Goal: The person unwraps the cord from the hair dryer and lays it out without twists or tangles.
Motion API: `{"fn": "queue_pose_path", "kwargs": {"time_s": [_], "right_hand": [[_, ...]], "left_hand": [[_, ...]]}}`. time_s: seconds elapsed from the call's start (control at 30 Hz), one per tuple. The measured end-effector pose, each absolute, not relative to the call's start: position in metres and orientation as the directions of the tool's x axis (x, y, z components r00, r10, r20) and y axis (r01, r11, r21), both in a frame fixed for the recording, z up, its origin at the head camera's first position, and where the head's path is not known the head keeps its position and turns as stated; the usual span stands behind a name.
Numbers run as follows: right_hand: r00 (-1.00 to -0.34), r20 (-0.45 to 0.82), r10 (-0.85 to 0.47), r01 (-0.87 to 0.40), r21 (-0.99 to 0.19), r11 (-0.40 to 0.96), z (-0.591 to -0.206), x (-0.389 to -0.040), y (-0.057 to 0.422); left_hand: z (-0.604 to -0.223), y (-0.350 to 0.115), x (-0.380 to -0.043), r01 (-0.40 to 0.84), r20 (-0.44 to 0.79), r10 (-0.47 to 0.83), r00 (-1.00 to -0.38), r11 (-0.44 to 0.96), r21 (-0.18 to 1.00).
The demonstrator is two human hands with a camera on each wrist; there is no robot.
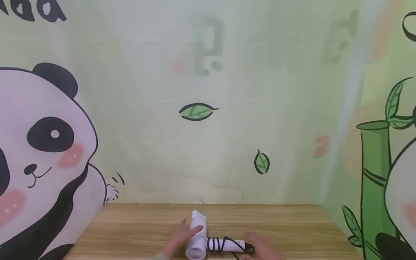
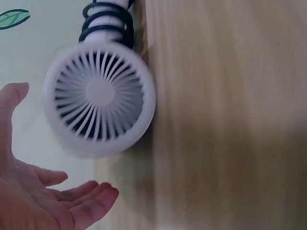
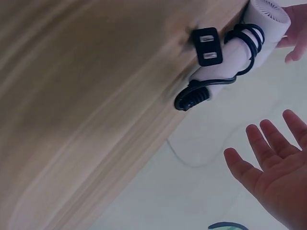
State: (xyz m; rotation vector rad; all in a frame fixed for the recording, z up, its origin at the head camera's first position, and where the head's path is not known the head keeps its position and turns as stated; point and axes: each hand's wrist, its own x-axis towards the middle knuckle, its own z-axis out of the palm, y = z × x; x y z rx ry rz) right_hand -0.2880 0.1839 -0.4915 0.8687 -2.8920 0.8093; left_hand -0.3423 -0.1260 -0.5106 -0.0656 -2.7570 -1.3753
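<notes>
A white hair dryer lies on the wooden table, its nozzle pointing to the far side and its handle to the right. Black cord is wound around the handle, and a black plug shows beside it. The round slotted air intake faces the near side. My left hand is at the left of the barrel, fingers spread and thumb reaching toward it; in the left wrist view it looks apart from the dryer. Near the handle's end is my right hand, fingers spread, holding nothing.
The wooden tabletop ends at a back edge against a pale green backdrop. A panda is printed on its left, bamboo on its right, with leaves between.
</notes>
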Motion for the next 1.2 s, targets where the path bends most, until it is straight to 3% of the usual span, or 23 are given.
{"fn": "queue_pose_path", "kwargs": {"time_s": [0.27, 0.67, 0.9, 1.2], "right_hand": [[-0.873, 0.064, -0.483, -0.424, -0.587, 0.689, -0.495, -0.285, 0.191], [-0.812, 0.263, -0.522, -0.581, -0.456, 0.674, -0.508, -0.283, 0.193], [-0.836, 0.174, -0.52, -0.528, -0.511, 0.678, -0.502, -0.283, 0.196], [-0.891, 0.033, -0.452, -0.36, -0.658, 0.661, -0.49, -0.29, 0.204]], "left_hand": [[-0.53, -0.11, -0.339, 0.074, 0.11, -0.034, -0.993, 0.541, 0.837], [-0.531, -0.098, -0.336, 0.058, 0.108, -0.061, -0.992, 0.539, 0.841], [-0.532, -0.088, -0.335, -0.004, 0.076, -0.131, -0.988, 0.527, 0.85], [-0.536, -0.091, -0.329, 0.142, 0.202, -0.099, -0.974, 0.429, 0.892]]}}
